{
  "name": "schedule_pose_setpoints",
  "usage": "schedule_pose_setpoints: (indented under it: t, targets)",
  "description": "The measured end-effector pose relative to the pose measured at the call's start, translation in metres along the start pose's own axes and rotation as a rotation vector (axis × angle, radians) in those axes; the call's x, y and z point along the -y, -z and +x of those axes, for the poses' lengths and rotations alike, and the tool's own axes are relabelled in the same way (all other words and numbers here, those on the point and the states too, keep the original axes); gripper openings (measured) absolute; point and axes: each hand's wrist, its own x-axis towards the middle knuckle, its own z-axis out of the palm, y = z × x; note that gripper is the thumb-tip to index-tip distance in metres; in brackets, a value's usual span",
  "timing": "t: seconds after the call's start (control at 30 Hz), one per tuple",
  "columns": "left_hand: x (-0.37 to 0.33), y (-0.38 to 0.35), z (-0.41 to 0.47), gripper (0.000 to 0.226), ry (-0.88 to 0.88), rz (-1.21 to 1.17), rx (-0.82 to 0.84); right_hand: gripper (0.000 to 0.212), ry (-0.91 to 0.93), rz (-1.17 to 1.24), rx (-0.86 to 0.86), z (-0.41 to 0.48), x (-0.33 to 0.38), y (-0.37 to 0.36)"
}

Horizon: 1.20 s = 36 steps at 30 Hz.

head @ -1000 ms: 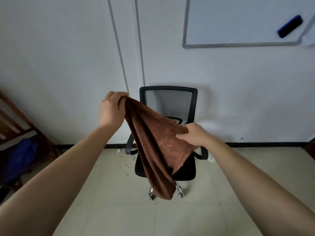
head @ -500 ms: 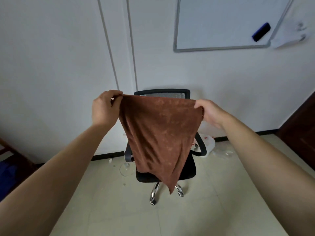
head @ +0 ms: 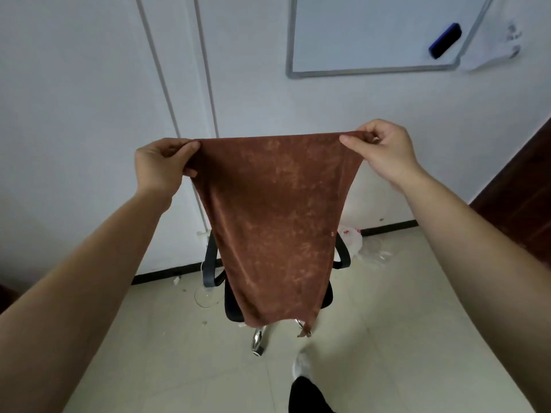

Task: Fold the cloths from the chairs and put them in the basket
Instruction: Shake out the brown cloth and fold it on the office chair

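Between the pinching fingers of the left hand [head: 159, 168] and the right hand [head: 383, 150], a brown cloth [head: 275, 222] hangs stretched flat, each hand closed on one top corner. Below the fingers the cloth drapes in front of a black chair [head: 325, 296], hiding most of it; no basket shows.

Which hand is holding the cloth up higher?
The right hand. It pinches its corner of the brown cloth above where the left hand grips, so the top edge slants.
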Motion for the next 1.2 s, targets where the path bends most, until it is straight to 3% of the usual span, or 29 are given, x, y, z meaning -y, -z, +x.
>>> schedule_pose_setpoints:
  t: [0.17, 0.37, 0.6, 0.83, 0.97, 1.2]
  targets:
    - [0.018, -0.042, 0.055, 0.010, 0.009, 0.072, 0.104, 0.024, -0.114, 0.029, 0.041, 0.065, -0.035, -0.016]
    - [0.018, -0.078, 0.109, 0.008, -0.030, 0.122, 0.059, 0.005, -0.167, 0.159, 0.077, 0.126, -0.056, -0.032]
    - [0.010, -0.082, 0.124, 0.013, -0.149, 0.241, 0.008, 0.006, -0.168, 0.174, 0.005, 0.133, -0.052, -0.037]
    - [0.025, -0.058, 0.074, 0.016, -0.211, 0.333, 0.047, 0.005, -0.250, 0.137, -0.002, 0.069, -0.055, -0.031]
    - [0.060, -0.039, 0.016, 0.013, -0.167, 0.383, 0.177, 0.007, -0.351, 0.037, 0.034, -0.001, -0.082, -0.030]
    - [0.165, -0.009, -0.105, 0.011, -0.045, 0.685, 0.456, 0.006, -0.535, -0.197, 0.180, -0.135, -0.172, -0.038]
